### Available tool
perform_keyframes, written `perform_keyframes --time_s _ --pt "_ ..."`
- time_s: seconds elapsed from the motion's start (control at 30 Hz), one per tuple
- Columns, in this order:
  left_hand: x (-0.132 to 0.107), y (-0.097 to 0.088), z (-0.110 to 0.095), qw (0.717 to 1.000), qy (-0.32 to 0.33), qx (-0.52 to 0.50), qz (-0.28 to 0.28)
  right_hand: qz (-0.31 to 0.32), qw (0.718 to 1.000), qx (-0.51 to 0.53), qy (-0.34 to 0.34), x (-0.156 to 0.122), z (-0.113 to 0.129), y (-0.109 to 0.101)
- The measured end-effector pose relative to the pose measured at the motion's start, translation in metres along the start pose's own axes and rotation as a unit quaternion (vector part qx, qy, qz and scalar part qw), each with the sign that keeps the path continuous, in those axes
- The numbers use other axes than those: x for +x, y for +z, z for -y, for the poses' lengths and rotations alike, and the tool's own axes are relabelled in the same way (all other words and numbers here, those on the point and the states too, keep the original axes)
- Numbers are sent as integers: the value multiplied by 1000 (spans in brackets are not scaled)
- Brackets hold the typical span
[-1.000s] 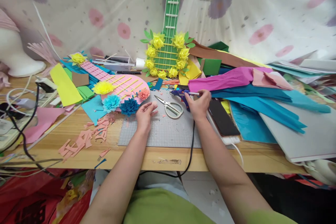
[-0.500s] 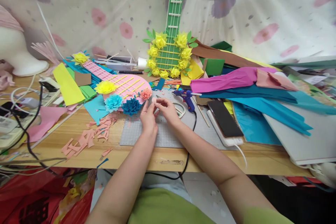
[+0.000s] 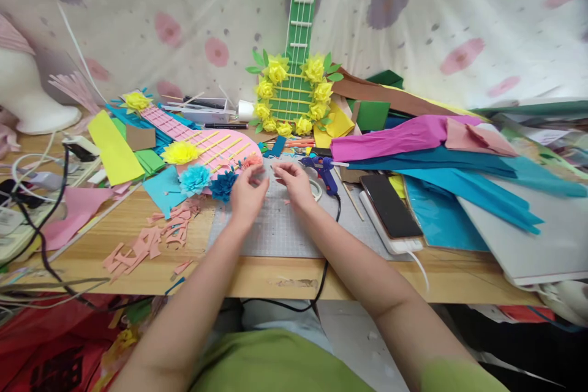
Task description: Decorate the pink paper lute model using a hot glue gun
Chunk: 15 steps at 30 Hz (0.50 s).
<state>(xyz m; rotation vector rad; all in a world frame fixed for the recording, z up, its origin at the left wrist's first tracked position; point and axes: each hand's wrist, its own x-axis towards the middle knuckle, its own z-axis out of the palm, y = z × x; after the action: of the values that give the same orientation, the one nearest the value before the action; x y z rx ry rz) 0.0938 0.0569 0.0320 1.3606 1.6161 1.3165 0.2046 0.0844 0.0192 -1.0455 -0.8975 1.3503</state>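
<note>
My left hand (image 3: 245,195) and my right hand (image 3: 294,184) are close together above the far part of a grey cutting mat (image 3: 275,234). Both have their fingers curled into a pinch, and whatever sits between the fingertips is too small to name. My left fingertips are right by a salmon paper flower (image 3: 252,162) at the lower end of a pink paper guitar (image 3: 215,146). A blue glue gun (image 3: 324,169) lies just right of my right hand. White-handled scissors (image 3: 316,188) are partly hidden behind that hand.
A green paper guitar (image 3: 297,43) with yellow flowers leans on the back curtain. A phone (image 3: 388,198) and stacked coloured paper sheets (image 3: 413,138) lie to the right. Pink paper scraps (image 3: 147,239) and cables (image 3: 41,220) cover the left. The glue gun's cord hangs over the front edge.
My right hand let go of the glue gun and moved left to meet my left hand. Both hands then shifted up toward the salmon flower.
</note>
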Motion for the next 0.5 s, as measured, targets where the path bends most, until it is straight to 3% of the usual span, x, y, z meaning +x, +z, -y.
perform_keyframes --time_s 0.03,0.1,0.2,0.27,0.37,0.5 --pt "8 -10 -3 990 69 121 4 7 1000 -6 17 3 2 -3" --pt "27 -27 -8 939 169 298 29 35 997 -24 68 7 6 -7" --pt "52 -39 -12 862 248 432 93 51 987 -74 135 10 8 -5" --pt "65 -38 -11 828 283 467 127 48 980 -116 155 9 10 1" --pt "78 -35 -5 814 304 468 157 55 971 -158 171 10 13 12" --pt "93 -37 0 841 287 428 167 66 966 -144 206 17 13 20"
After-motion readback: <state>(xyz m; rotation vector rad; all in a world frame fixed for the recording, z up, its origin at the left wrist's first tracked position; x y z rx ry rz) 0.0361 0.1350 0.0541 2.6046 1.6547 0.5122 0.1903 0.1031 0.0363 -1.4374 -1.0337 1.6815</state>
